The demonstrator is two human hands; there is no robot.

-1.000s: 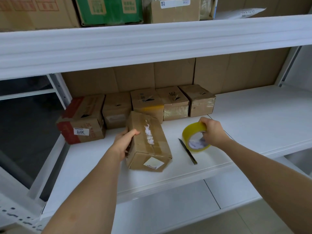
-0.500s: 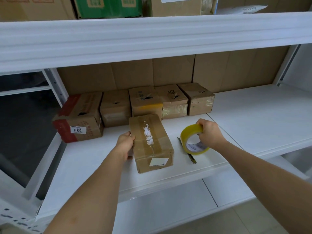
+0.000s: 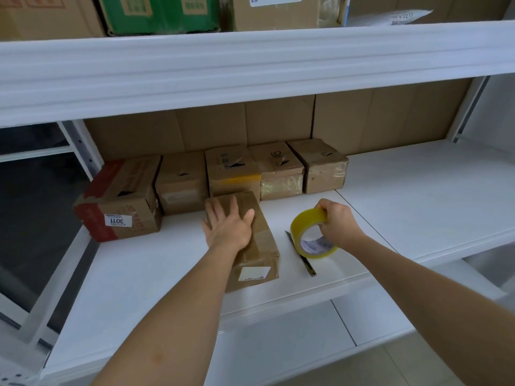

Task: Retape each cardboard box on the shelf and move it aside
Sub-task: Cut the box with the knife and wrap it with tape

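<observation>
A: What carries it all?

B: The white shelf (image 3: 418, 190). Along its back edge, toward the left end, stand five cardboard boxes (image 3: 237, 174) in a row, the red-printed box (image 3: 119, 201) at the left. Several show torn holes in their tops; I judge those still wait for tape.

A: And the one being worked?

B: A brown box (image 3: 259, 246) pulled out of the row, lying lengthwise toward the front edge with a white label on its near end. The left hand (image 3: 228, 227) lies flat on top, fingers spread, pressing it down.

A: The tape?

B: The right hand (image 3: 337, 221) grips the yellow tape roll (image 3: 312, 235) by its rim, just right of that box. No strip is drawn yet, so I judge the retaping barely begun.

A: Anything smaller?

B: A slim cutter (image 3: 302, 257) lies on the shelf under the roll.
</observation>
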